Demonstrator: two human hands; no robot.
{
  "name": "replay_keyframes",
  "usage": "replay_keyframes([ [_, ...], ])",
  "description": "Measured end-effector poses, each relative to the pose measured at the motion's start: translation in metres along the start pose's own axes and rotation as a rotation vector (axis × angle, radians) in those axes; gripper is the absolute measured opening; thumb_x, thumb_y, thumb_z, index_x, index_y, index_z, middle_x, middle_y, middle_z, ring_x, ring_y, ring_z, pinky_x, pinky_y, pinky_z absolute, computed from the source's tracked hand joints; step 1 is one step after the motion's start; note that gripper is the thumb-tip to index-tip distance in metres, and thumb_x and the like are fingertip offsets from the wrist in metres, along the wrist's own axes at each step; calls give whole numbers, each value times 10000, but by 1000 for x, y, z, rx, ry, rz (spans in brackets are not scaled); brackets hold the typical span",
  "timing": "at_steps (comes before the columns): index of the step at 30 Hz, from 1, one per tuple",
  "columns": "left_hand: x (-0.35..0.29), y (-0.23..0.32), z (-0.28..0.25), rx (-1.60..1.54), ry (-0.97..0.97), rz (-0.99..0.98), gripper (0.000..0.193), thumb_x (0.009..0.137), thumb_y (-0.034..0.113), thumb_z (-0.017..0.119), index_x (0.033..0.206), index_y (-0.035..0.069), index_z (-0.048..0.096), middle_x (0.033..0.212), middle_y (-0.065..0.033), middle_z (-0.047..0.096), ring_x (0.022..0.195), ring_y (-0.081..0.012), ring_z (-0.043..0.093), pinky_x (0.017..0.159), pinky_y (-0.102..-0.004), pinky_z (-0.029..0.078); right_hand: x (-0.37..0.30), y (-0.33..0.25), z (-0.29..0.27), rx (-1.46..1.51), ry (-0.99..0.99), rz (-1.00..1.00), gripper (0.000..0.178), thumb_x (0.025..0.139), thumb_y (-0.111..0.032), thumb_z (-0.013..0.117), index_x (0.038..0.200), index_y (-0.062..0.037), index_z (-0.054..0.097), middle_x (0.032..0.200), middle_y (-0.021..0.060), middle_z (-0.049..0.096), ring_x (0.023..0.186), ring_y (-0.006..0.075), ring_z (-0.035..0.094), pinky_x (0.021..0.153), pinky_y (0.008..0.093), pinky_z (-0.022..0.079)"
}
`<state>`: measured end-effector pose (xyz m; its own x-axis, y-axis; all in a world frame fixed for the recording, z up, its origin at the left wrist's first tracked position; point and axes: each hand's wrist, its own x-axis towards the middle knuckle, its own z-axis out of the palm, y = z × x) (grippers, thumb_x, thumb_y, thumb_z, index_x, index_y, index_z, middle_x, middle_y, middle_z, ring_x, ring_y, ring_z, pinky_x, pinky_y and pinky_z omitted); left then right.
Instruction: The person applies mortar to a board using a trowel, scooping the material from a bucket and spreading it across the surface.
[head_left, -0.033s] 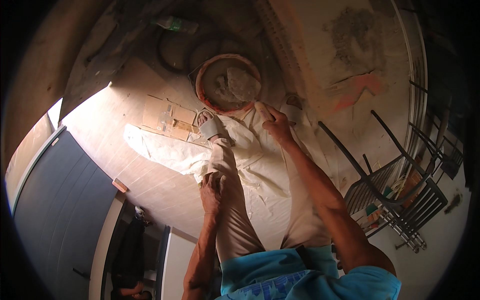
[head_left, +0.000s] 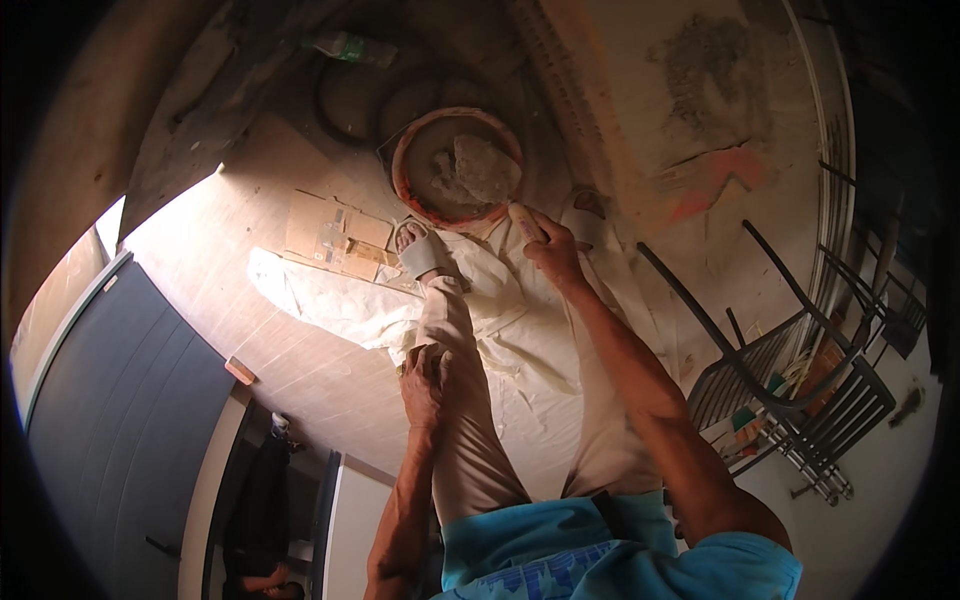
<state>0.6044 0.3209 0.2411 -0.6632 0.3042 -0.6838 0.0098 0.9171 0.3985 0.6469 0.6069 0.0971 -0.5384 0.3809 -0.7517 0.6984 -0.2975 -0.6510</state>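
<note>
Cream sheeting [head_left: 520, 350] covers floor [head_left: 300, 375] beside the tub [head_left: 402, 170].

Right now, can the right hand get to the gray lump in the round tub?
Probably yes. The right hand grips a pale handle close to the round tub, whose top is open, and nothing seems to cover the gray lump.

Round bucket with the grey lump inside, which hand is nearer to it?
Right. The right hand, holding a light handle, is just off the bucket's near-right side; the left hand rests on the left leg, farther back toward the body.
</note>
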Motion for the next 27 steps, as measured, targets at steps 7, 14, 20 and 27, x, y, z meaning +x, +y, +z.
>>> replay_keyframes([
  [7,-2,0,-6,-35,-17,-22,353,978,318,623,1205,49,638,1212,-173,609,1117,-393,566,962,-460,450,2,24,37,32,143,-46,672,664,-57,599,1335,-31,615,1040,170,719,951,234,678,869,307,506],
  [14,-3,-7,-4,-36,6,18,349,971,313,627,1192,43,641,1206,-182,613,1116,-397,569,965,-463,448,8,27,43,-76,156,-138,674,698,-23,577,1370,-57,604,1080,124,717,954,193,668,853,289,510],
  [20,-3,1,-11,-65,24,-9,330,963,288,638,1182,42,644,1185,-191,624,1098,-406,583,950,-462,463,10,10,36,-211,152,-180,657,690,-57,611,1345,-90,621,1060,210,723,981,319,711,853,365,536],
  [27,-5,-3,-8,-72,27,9,319,964,285,640,1173,43,642,1183,-189,623,1091,-405,584,937,-463,465,14,-8,21,-459,56,-148,655,710,-55,623,1364,-65,600,1121,217,712,992,288,713,877,336,533],
])
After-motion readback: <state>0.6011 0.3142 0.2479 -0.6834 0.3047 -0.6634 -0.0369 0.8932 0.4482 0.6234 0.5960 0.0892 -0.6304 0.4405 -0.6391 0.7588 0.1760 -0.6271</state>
